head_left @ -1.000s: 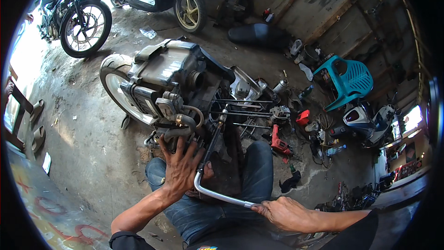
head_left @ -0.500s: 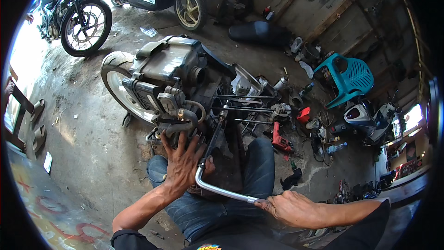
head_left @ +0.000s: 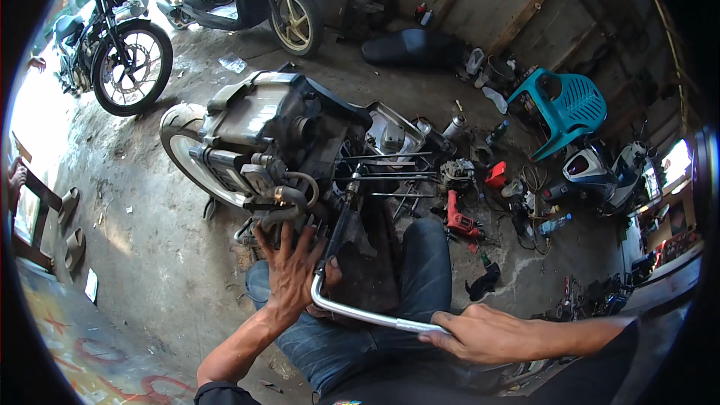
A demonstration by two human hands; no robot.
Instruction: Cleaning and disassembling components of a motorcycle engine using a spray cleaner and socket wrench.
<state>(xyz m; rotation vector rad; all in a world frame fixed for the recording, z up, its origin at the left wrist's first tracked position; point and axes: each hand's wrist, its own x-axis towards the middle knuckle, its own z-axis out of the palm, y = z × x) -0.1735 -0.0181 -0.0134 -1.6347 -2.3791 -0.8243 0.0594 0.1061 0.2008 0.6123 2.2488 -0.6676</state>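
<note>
A partly stripped scooter rear unit, with its engine (head_left: 289,214) and wheel (head_left: 180,146), stands in front of my knees. My left hand (head_left: 289,274) lies against the engine's near side with fingers spread, its thumb across the shaft of a chrome L-shaped socket wrench (head_left: 360,313). The wrench's dark shaft runs up to a socket (head_left: 351,187) at the engine, where the exact fit is too small to make out. Closed around the far right end of the handle is my right hand (head_left: 480,334). Long thin rods (head_left: 397,177) stick out to the right of the engine.
On the floor to the right lie a red power drill (head_left: 461,217), a metal part (head_left: 457,172), bottles and cables. A teal plastic chair (head_left: 562,109) lies beyond them. A black seat (head_left: 412,49), a white scooter (head_left: 285,7) and a black motorcycle (head_left: 124,52) are at the back.
The whole view has shifted slightly, with the background tilting down at the left. Both hands keep their places on the engine and wrench; the wrench's angle has hardly changed.
</note>
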